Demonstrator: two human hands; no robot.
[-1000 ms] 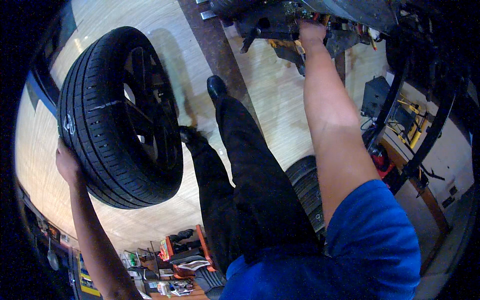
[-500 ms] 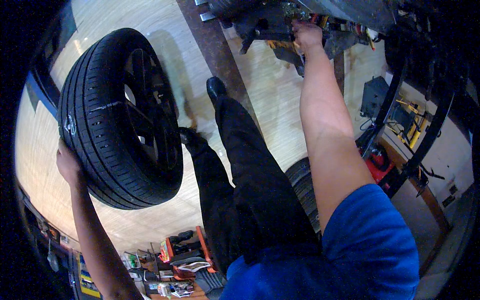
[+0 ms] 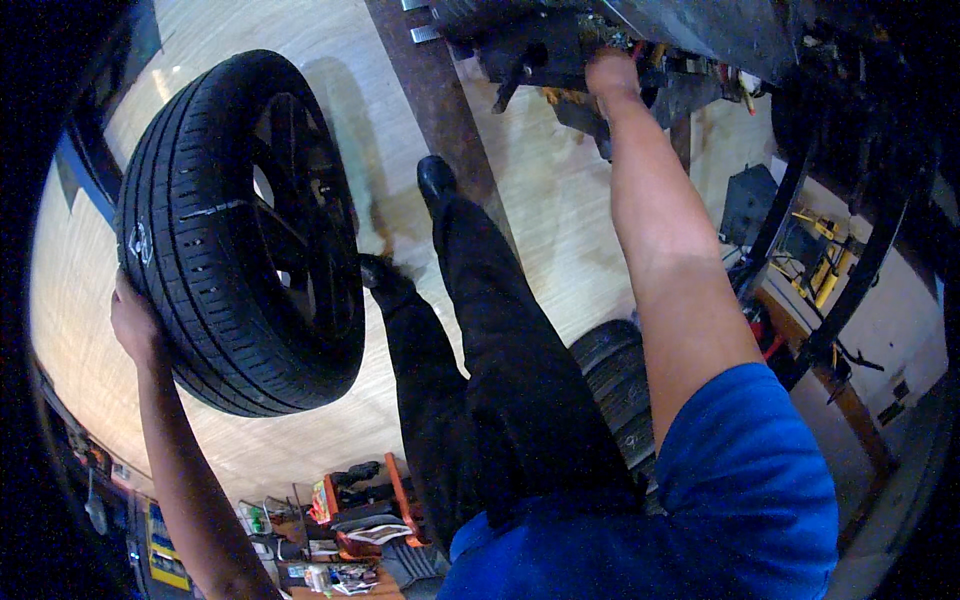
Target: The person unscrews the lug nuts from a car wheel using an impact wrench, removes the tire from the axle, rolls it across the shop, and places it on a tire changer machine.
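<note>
A car wheel with a black tyre (image 3: 200, 240) and dark spoked rim stands upright and tilted on my left. My left hand (image 3: 135, 325) is closed against its outer tread, the fingers partly hidden behind the rubber. My right arm is stretched far forward. At its end my right hand (image 3: 611, 75) is closed over a dark tray (image 3: 690, 85) crowded with small tools and parts. What the right hand's fingers hold, if anything, is hidden.
Another tyre (image 3: 612, 370) lies beside my right leg. Black curved bars (image 3: 780, 210) of a machine rise at the right, near yellow tools (image 3: 825, 275). Behind me is an orange-framed cart (image 3: 400, 490) with several items. A dark strip (image 3: 440, 110) crosses the pale floor.
My right hand has shifted slightly nearer on the tool tray, and its arm has swung a little right. The left hand stays on the wheel, which looks almost unmoved.
</note>
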